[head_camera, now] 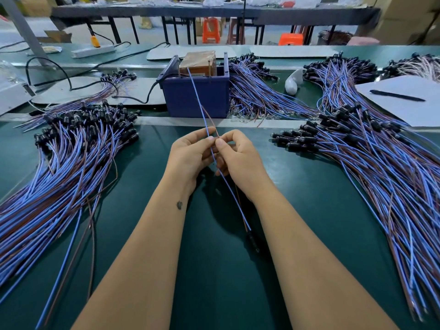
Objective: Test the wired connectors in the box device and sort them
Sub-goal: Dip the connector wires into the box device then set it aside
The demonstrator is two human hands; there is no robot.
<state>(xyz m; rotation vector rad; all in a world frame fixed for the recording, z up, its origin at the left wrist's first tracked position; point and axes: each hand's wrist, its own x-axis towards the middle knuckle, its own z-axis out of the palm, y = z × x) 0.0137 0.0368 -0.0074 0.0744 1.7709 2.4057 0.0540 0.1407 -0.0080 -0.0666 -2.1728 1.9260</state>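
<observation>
The blue box [197, 96] holds a brown block [198, 63]. Both hands, left [190, 153] and right [240, 156], pinch one wire [202, 108] over bare mat [214, 270] between piles.

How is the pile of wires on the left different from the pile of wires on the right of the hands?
The left pile lies with its black connectors away from the person, near the blue box; the right pile has its connectors turned toward the middle of the table. The left pile looks smaller and tighter; the right pile spreads further toward the person. Both hold blue and brown wires with black connectors.
</observation>
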